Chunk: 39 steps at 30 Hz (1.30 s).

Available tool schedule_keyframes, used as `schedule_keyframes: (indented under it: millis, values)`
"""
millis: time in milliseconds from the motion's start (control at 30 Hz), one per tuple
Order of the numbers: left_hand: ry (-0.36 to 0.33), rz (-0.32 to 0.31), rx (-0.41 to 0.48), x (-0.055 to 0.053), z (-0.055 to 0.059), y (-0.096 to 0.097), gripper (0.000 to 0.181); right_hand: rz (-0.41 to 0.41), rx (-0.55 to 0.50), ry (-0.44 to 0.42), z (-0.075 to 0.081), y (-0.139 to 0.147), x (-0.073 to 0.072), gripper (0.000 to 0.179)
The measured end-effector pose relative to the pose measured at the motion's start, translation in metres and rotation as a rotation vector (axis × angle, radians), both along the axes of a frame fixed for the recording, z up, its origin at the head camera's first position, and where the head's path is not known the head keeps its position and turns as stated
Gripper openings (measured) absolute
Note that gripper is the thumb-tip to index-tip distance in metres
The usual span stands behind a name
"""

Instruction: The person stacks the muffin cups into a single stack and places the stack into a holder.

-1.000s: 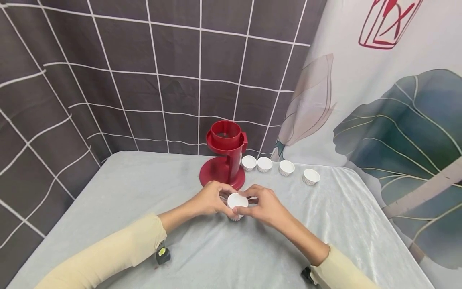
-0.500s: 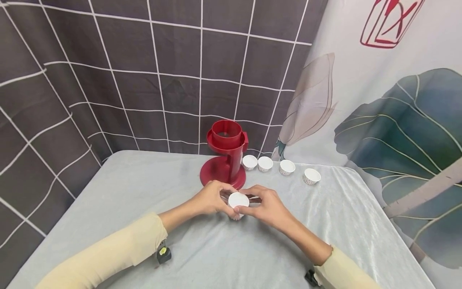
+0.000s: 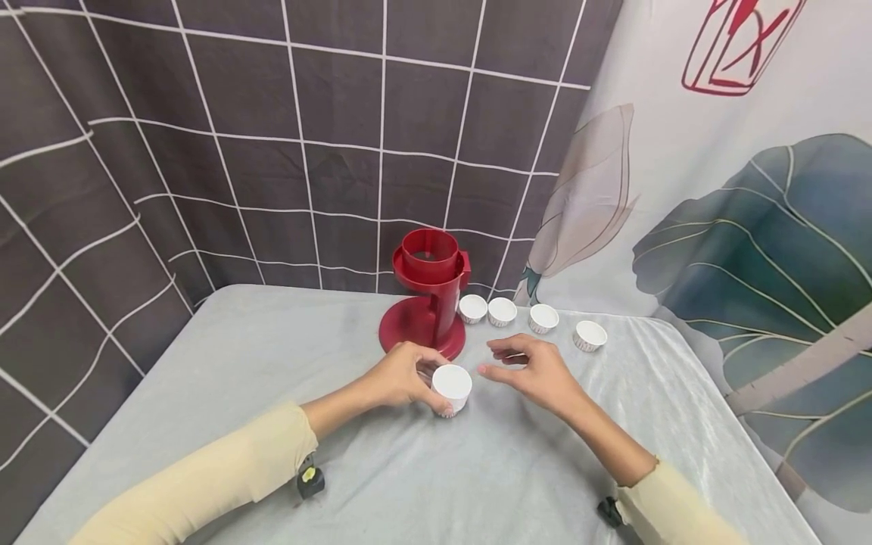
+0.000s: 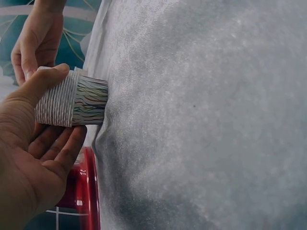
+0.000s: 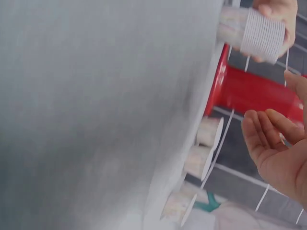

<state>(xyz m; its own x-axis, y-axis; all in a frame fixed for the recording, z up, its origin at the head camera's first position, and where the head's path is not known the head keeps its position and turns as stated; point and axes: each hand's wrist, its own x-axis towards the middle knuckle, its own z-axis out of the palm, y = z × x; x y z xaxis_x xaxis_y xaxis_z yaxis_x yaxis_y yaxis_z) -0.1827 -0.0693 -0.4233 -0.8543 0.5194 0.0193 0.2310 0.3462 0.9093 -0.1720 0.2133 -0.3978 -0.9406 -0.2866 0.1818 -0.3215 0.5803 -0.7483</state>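
Left hand (image 3: 403, 377) grips cup stack (image 3: 453, 383), apparently steadying; right hand (image 3: 537, 371) at 3 o'clock, fingers parted, empty, should pinch next.

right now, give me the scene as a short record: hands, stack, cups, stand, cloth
left hand: grips the stack
right hand: holds nothing, apart from the stack
stack: nested white cups, mouths up
loose cups: four, in a row right of the stand in the head view
stand: red, beyond the stack
cloth: pale gray, under everything
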Motion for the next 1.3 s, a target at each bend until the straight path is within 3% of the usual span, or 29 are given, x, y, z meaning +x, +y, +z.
schedule_keyframes:
  millis: [433,933,1300]
  values:
    - [-0.01,0.001,0.012,0.001,0.001,0.003,0.052,-0.178,0.077,-0.02,0.01,0.051,-0.023,0.053]
    - [-0.002,0.005,0.001,0.0,-0.001,-0.001,0.054,-0.278,0.167,-0.026,0.017,0.097,-0.04,0.066]
    - [0.001,0.005,-0.003,0.0,0.0,-0.001,0.053,-0.365,0.322,0.026,0.012,0.128,-0.052,0.078]
